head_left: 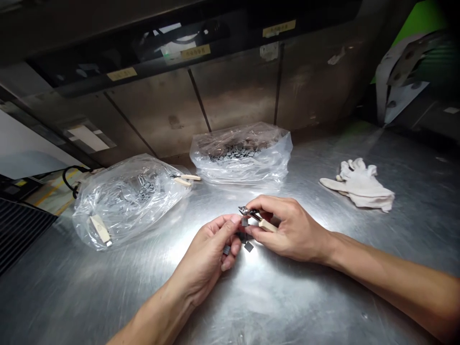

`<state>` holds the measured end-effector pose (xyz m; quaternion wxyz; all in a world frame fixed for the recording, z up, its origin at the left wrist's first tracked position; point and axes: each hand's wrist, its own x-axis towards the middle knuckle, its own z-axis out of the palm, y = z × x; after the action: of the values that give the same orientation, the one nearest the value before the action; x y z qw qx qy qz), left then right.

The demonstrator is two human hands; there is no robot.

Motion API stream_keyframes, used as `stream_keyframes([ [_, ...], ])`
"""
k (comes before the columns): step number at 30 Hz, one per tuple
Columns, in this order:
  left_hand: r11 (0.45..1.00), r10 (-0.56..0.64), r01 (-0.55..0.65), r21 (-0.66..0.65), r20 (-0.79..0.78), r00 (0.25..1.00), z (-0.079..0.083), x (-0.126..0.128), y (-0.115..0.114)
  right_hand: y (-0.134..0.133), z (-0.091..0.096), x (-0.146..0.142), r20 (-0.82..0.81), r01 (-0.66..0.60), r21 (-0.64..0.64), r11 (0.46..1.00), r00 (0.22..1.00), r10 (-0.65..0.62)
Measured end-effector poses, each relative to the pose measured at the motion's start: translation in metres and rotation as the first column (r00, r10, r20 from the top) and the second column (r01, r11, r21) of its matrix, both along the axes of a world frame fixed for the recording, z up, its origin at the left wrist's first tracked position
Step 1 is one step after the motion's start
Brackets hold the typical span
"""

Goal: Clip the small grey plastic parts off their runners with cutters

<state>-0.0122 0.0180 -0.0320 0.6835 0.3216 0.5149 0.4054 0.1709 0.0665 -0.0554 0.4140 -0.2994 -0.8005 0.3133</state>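
My left hand (pixel 212 249) is closed, pinching a small dark grey piece (pixel 245 222) between thumb and forefinger. Another grey piece (pixel 226 249) shows among its curled fingers. My right hand (pixel 291 227) grips a pair of nippers with cream handles (pixel 268 225), and their metal jaws lie just above the pinched piece. Its fingertips are close to the left thumb; whether they also touch the piece I cannot tell. Under the hands, a flat grey piece (pixel 248 247) lies on the metal table, with darker pieces partly hidden behind the fingers.
A clear plastic bag (pixel 240 167) heaped with small grey pieces stands at the back. Another clear bag (pixel 125 206) with fewer pieces sits at left, a cream-handled tool (pixel 100 229) at its edge and cream handles (pixel 187 179) beside it. White gloves (pixel 366 187) lie at right. A metal wall (pixel 237 91) closes the back.
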Motion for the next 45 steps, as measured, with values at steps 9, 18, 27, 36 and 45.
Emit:
stream_keyframes([
  [9, 0.995, 0.086, -0.076, -0.059, 0.197, 0.977, 0.003, 0.002, -0.001, -0.004, 0.006, 0.0, -0.038, -0.035, 0.018, 0.999, 0.999, 0.036],
  [18, 0.997, 0.075, -0.067, -0.045, 0.207, 0.975, 0.001, 0.0, -0.001, -0.003, 0.005, 0.002, -0.045, -0.075, -0.008, 0.997, 0.996, 0.075],
  [27, 0.997, 0.069, -0.061, -0.045, 0.216, 0.974, 0.001, -0.001, -0.002, -0.004, 0.006, 0.0, -0.042, -0.073, -0.065, 0.995, 0.997, 0.07],
  [36, 0.996, 0.084, -0.074, -0.049, 0.231, 0.969, 0.002, 0.0, -0.002, -0.005, 0.012, -0.001, -0.101, -0.112, -0.167, 0.98, 0.99, 0.096],
  [45, 1.0, 0.026, -0.024, -0.014, 0.183, 0.983, 0.002, 0.003, -0.003, -0.005, 0.01, -0.002, -0.176, -0.171, -0.355, 0.919, 0.978, 0.114],
])
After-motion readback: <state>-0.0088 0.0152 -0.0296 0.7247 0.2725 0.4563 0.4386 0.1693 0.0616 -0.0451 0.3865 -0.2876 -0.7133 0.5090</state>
